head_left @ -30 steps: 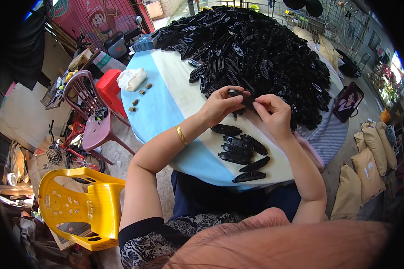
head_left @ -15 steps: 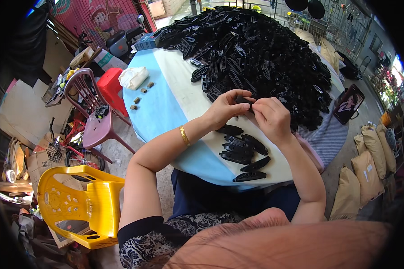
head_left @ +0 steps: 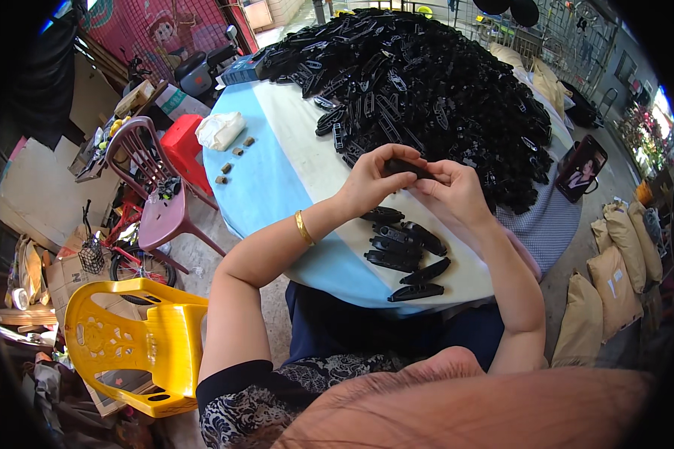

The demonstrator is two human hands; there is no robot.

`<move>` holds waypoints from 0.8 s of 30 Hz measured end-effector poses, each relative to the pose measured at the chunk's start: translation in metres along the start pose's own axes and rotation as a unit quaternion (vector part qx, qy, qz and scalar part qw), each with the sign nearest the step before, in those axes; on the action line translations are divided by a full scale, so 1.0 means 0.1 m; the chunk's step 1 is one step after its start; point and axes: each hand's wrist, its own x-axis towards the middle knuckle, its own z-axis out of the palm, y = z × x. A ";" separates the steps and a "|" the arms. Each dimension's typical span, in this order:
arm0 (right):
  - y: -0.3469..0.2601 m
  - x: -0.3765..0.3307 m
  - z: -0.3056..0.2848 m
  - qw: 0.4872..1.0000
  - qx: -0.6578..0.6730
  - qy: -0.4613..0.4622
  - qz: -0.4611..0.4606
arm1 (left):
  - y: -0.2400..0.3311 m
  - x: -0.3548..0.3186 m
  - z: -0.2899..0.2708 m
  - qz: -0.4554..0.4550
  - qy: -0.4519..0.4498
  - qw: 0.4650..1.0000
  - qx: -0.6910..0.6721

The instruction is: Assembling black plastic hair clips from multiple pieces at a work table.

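Note:
Between my two hands is a slim black boat-shaped plastic clip (head_left: 406, 168), partly covered by fingers. My left hand (head_left: 377, 182) pinches its left part between thumb and fingers. The fingers of my right hand (head_left: 457, 193) close on its other end. Just below the hands, several similar black clips (head_left: 398, 247) lie in a loose group on the pale tablecloth (head_left: 344, 251). Beyond the hands rises a large heap of black plastic pieces (head_left: 427, 90), which covers much of the table.
A white plastic bag (head_left: 220, 131) and several small brown pieces (head_left: 237, 151) lie at the table's left. A phone (head_left: 581, 169) stands at the right edge. Yellow (head_left: 165, 340) and purple (head_left: 165, 217) chairs flank the left side; tan sacks (head_left: 614, 284) sit on the floor at right.
My right hand has turned and shifted slightly, its fingers now along the clip's right end. More of the clip shows between the hands. The left hand has barely moved.

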 end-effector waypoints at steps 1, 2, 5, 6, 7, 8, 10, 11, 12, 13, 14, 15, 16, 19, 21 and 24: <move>0.00 0.02 -0.02 1.000 -0.015 0.001 -0.007 | 0.02 0.01 -0.01 -0.020 0.005 1.000 -0.002; -0.01 0.05 -0.05 0.999 -0.030 0.002 -0.014 | 0.01 0.02 -0.02 -0.020 0.004 1.000 -0.001; 0.21 0.26 -0.29 0.962 -0.219 0.115 -0.114 | -0.12 0.01 -0.01 -0.088 -0.012 0.992 0.090; 0.23 0.29 -0.28 0.910 -0.324 0.146 -0.212 | -0.23 0.00 -0.04 -0.118 -0.055 0.981 0.147; 0.22 0.31 -0.24 0.836 -0.422 0.177 -0.303 | -0.22 0.00 -0.02 -0.108 -0.106 0.974 0.166; 0.25 0.34 -0.22 0.793 -0.480 0.173 -0.333 | -0.21 -0.01 -0.01 -0.097 -0.157 0.965 0.185; 0.31 0.40 -0.17 0.771 -0.521 0.150 -0.333 | -0.15 -0.02 0.02 -0.067 -0.179 0.957 0.217; 0.35 0.43 -0.16 0.771 -0.510 0.152 -0.349 | -0.11 -0.02 0.02 -0.081 -0.216 0.946 0.229; 0.36 0.43 -0.18 0.771 -0.512 0.154 -0.347 | -0.09 -0.01 0.02 -0.095 -0.253 0.932 0.240; 0.32 0.43 -0.16 0.776 -0.480 0.190 -0.363 | -0.09 0.00 0.00 -0.074 -0.231 0.936 0.254; 0.27 0.42 -0.15 0.778 -0.448 0.226 -0.378 | -0.08 -0.02 0.00 -0.107 -0.163 0.961 0.195; 0.21 0.37 -0.11 0.841 -0.374 0.239 -0.308 | -0.06 -0.02 0.01 -0.139 -0.094 0.977 0.134; 0.24 0.37 -0.10 0.899 -0.261 0.228 -0.269 | -0.10 0.04 -0.02 -0.096 -0.074 0.989 0.087; 0.25 0.29 -0.07 0.977 -0.062 0.149 -0.141 | -0.17 0.12 -0.10 -0.163 -0.035 0.978 -0.121; 0.23 0.23 -0.02 0.995 -0.001 0.075 -0.065 | -0.23 0.10 -0.11 -0.114 0.038 0.969 -0.217; 0.23 0.24 -0.07 0.998 -0.024 0.037 -0.053 | -0.20 0.09 -0.12 -0.110 0.055 0.960 -0.251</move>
